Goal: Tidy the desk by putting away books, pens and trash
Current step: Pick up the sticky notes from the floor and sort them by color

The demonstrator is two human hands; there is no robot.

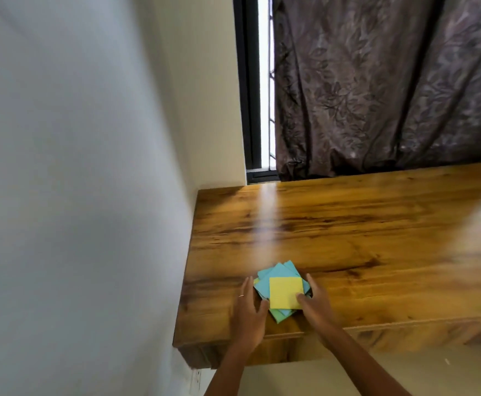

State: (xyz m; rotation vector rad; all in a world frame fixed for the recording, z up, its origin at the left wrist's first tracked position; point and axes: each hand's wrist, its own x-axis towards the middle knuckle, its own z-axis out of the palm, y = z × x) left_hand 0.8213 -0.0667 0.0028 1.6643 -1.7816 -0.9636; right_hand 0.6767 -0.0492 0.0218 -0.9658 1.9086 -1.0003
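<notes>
A loose pile of square paper notes (280, 281), blue and green with a yellow one (285, 291) on top, lies near the front left corner of the wooden desk (362, 232). My left hand (249, 312) rests against the pile's left side, fingers straight and thumb at the front edge. My right hand (315, 302) cups the pile's right side, thumb lying on the yellow note and fingers bent round the far right corner. The notes lie flat on the desk between both hands.
A white wall (76, 195) runs close along the desk's left edge. A dark patterned curtain (390, 81) hangs behind the desk beside a strip of window (263, 81). A wall socket (196, 381) sits below the desk's left corner.
</notes>
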